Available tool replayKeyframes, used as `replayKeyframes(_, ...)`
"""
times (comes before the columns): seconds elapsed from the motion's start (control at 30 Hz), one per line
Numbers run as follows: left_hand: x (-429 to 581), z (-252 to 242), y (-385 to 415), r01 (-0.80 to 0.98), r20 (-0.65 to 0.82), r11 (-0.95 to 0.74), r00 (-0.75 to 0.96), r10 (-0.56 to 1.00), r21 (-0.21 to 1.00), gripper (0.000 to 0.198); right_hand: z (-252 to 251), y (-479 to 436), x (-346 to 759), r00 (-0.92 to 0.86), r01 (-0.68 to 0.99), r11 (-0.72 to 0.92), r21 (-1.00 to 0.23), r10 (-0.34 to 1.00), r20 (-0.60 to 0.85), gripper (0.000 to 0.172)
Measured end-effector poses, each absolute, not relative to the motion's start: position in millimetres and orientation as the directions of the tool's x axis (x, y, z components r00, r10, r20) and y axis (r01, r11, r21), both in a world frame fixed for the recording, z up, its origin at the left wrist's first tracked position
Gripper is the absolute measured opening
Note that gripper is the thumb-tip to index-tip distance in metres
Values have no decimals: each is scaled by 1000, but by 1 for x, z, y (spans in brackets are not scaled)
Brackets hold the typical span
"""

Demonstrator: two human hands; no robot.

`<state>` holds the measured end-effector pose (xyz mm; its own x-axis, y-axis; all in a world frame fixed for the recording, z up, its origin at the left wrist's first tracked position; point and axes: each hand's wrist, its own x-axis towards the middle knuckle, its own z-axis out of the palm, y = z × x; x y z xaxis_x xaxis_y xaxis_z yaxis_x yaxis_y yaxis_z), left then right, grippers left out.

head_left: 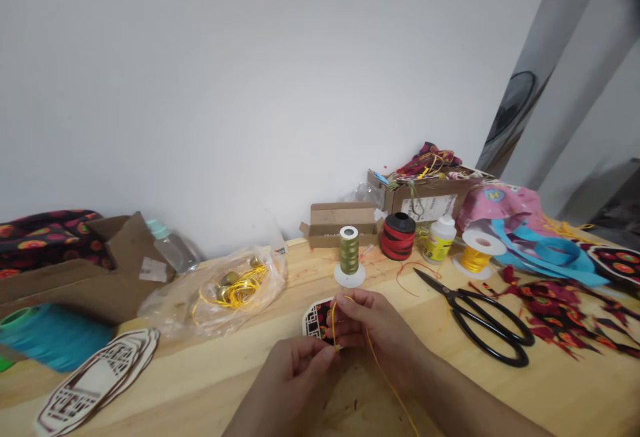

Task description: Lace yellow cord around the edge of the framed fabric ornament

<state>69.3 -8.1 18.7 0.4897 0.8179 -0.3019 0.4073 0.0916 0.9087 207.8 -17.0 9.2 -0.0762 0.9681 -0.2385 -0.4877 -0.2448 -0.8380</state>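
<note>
Between my two hands runs a thin yellow cord [381, 364], looped over the fingers and trailing down toward the table's front edge. My right hand [374, 320] pinches the cord at the top of the loop, fingers curled. Lower and to the left, my left hand [304, 364] is closed in a pinch on the cord's lower part; its tip is partly hidden by the fingers. Just behind the hands lies a pale lattice-cut panel [312, 317] with dark floral fabric, partly covered by them. An olive thread spool [349, 254] stands beyond my right hand.
Black scissors [453, 296] lie open-bladed at right, beside fabric scraps [555, 310]. Behind stand a red cord spool [397, 237], a glue bottle [440, 240] and a yellow cord spool [476, 254]. Left are a plastic bag [225, 290], stacked cut-out panels [100, 384] and a blue spool [57, 337].
</note>
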Motion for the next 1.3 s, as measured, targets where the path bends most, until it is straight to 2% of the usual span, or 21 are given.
replayKeyframes(0.13, 68, 19, -9, 494, -245, -95, 579, 778, 864, 34, 6, -16, 210, -107, -492, -276, -826, 960, -257, 25)
replayKeyframes(0.23, 64, 15, -10, 577, -211, -253, 616, 759, 777, 32, 5, -14, 210, -33, -441, -237, -865, 968, -249, 23)
replayKeyframes(0.37, 64, 12, -13, 640, -161, -415, 646, 746, 646, 28, 3, -13, 206, 73, -167, -68, -984, 994, -81, 20)
replayKeyframes(0.43, 66, 10, -15, 659, -135, -474, 655, 744, 583, 26, 0, -14, 204, 92, -8, 1, -1000, 996, 0, 20)
replayKeyframes(0.57, 71, 4, -17, 701, -65, -526, 627, 776, 481, 25, -9, -15, 203, 126, 269, 113, -956, 980, 152, 23)
replayKeyframes(0.67, 73, -1, -17, 722, -27, -513, 590, 807, 465, 25, -11, -13, 205, 123, 398, 209, -894, 953, 277, 25)
replayKeyframes(0.73, 74, -3, -17, 740, -1, -489, 552, 834, 461, 25, -11, -11, 207, 119, 391, 223, -893, 950, 289, 24)
replayKeyframes(0.83, 72, -1, -14, 787, 24, -411, 451, 892, 460, 24, -10, -8, 210, 152, 243, 163, -956, 967, 203, 20)
replayKeyframes(0.93, 66, 1, -7, 780, 12, -304, 355, 935, 547, 26, -8, -5, 213, 152, 102, 89, -991, 983, 104, 19)
replayKeyframes(1.07, 58, -1, 3, 691, -51, -244, 376, 925, 680, 32, -5, -3, 218, 78, 10, 15, -1000, 997, 16, 26)
replayKeyframes(1.17, 57, -4, 5, 680, -62, -240, 388, 920, 692, 34, -4, -2, 221, 43, -39, -21, -999, 999, -23, 28)
replayKeyframes(1.3, 57, 0, 3, 682, -72, -233, 388, 919, 693, 38, -3, -2, 221, 82, -50, -21, -999, 996, -25, 22)
